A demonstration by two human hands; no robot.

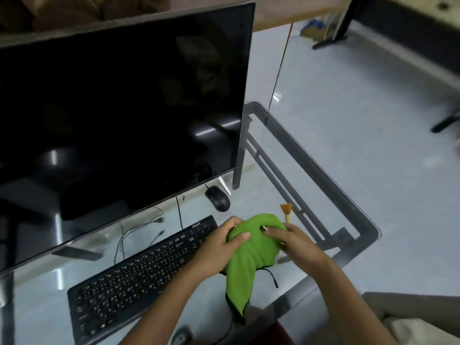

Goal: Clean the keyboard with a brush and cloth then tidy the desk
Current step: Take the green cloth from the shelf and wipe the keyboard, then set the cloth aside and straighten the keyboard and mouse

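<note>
The dark monitor (119, 108) fills the upper left of the frame, its screen black and standing on my glass desk (311, 175), whose grey metal frame runs down the right of centre. Below the monitor, the black keyboard (139, 277) lies slantwise across the lower left, its far end reaching up toward the middle of the frame.

In the lower middle I hold the green cloth (251, 247) bunched between both hands, just above the right end of the keyboard; a long tail of it hangs down toward the bottom edge. My left hand (219, 247) grips the cloth from the left, thumb laid across the front and fingers curled round the back. My right hand (296, 242) grips it from the right, fingertips pressed into the folds. The brush (286, 212) sticks up just behind that hand, orange bristles topmost; I cannot tell whether my right hand also holds its handle or it stands apart.

The black mouse (217, 198) rests on the glass above the cloth, near the monitor's lower right corner. Thin cables (139, 232) trail under the monitor.
</note>
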